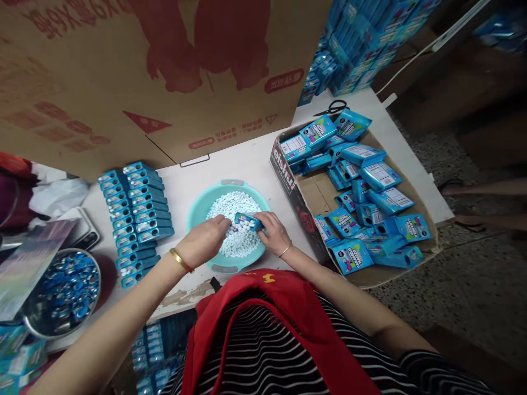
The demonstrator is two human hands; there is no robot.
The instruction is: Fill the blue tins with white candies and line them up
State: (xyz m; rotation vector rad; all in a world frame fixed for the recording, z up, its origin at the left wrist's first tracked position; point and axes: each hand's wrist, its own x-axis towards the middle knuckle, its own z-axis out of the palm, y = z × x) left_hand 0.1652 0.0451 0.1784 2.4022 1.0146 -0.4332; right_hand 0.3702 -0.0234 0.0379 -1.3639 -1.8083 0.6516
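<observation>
A teal basin (197,210) holding several small white candies (233,204) sits on the white table in front of me. My right hand (273,232) holds a small blue case (248,221) over the candies. My left hand (204,243), wearing a gold bangle, reaches into the basin with its fingers pinched in the candies next to the case.
Rows of filled blue cases (135,216) lie left of the basin. A cardboard tray (307,195) of blue packets (381,175) stands at right. Black scissors (331,107) lie behind it. A metal bowl (61,293) of blue pieces sits at lower left. A big carton (164,71) stands behind.
</observation>
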